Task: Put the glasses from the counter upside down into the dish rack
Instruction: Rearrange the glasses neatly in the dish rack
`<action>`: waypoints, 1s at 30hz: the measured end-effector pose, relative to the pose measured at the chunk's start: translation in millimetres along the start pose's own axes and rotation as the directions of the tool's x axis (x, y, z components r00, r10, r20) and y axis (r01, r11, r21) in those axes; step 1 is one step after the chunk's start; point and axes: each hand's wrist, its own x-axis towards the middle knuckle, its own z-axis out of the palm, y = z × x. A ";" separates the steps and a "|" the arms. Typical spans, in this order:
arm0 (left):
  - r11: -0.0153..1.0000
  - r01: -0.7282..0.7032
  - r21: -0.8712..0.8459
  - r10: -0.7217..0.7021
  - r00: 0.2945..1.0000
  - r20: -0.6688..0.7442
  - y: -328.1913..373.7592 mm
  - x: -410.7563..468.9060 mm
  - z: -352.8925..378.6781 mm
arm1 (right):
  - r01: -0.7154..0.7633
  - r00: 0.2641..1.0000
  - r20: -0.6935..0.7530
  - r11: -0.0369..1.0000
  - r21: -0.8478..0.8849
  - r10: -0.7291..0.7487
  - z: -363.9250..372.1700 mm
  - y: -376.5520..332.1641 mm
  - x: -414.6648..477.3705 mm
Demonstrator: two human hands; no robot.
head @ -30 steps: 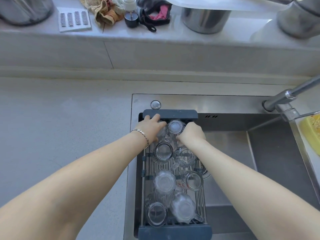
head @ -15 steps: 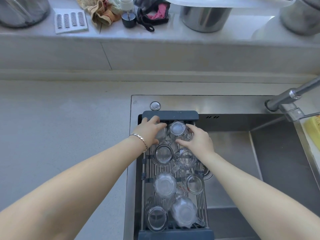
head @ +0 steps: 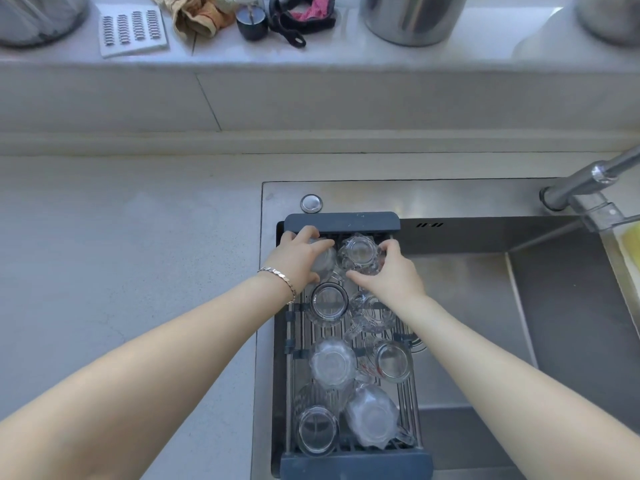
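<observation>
A dark dish rack lies across the left part of the steel sink and holds several clear glasses bottom up. At its far end my left hand covers a smooth glass, fingers wrapped over it. Beside it my right hand cups a fluted glass from the right, thumb and fingers on its sides. Both glasses stand upside down on the rack wires. Closer to me in the rack are a round glass, a fluted one and others.
The grey counter stretches to the left of the sink. A tap reaches in from the right, and a yellow thing sits at the right edge. The ledge behind carries metal pots, cloths and a small bottle.
My right hand has slid back and opened around the fluted glass, so its base now shows. My left hand stays on the smooth glass. The view came slightly closer.
</observation>
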 end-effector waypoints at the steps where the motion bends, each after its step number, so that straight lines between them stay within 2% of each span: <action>1: 1.000 0.005 -0.005 -0.005 1.000 -0.001 0.2 -0.3 0.5 | 0.014 1.000 -0.012 0.997 -0.071 -0.015 -0.3 -2.8 0.2; 4: 0.999 0.017 -0.030 -0.017 1.000 -0.018 0.7 -0.4 2.0 | 0.010 0.996 -0.081 0.994 -0.112 -0.020 5.7 -4.5 -0.5; 6: 0.999 0.024 -0.038 -0.025 0.999 -0.021 1.1 0.2 2.0 | -0.041 0.993 -0.110 0.997 -0.069 0.033 10.5 -3.7 -3.2; 10: 0.997 0.044 -0.060 -0.046 0.998 -0.045 4.5 -4.3 4.1 | -0.064 0.996 -0.054 0.995 0.076 0.068 5.7 -0.4 -12.0; 13: 0.978 0.027 -0.205 -0.075 0.969 -0.233 11.2 -18.7 1.2 | 0.034 0.989 -0.145 0.998 0.053 -0.026 -12.4 6.2 -28.5; 15: 0.949 -0.008 -0.315 -0.099 0.942 -0.321 17.0 -33.5 -0.2 | 0.056 0.990 -0.136 0.997 0.053 -0.048 -22.7 14.3 -43.7; 17: 0.956 -0.034 -0.292 -0.039 0.970 -0.240 23.3 -49.6 4.5 | 0.068 0.997 -0.021 0.997 -0.028 -0.069 -25.8 22.7 -56.9; 19: 0.995 -0.051 -0.089 0.044 0.996 -0.074 27.4 -59.4 15.8 | 0.137 0.983 0.142 0.982 -0.132 -0.118 -23.0 26.9 -64.3; 20: 0.998 -0.054 -0.018 0.054 0.998 -0.027 27.6 -61.2 21.1 | 0.180 0.967 0.211 0.968 -0.177 -0.142 -20.1 26.1 -65.6; 22: 1.000 -0.016 -0.008 0.016 1.000 -0.016 27.6 -61.6 24.4 | 0.207 0.957 0.257 0.938 -0.278 -0.135 -12.4 18.8 -65.1; 27: 0.994 0.092 -0.057 -0.096 0.993 -0.069 28.1 -66.3 19.4 | -0.081 0.994 0.029 0.888 -0.453 0.106 12.5 -6.1 -58.2; 30: 0.991 0.107 -0.076 -0.113 0.991 -0.073 25.9 -70.1 18.0 | -0.169 0.982 -0.003 0.863 -0.475 0.190 20.8 -9.2 -54.0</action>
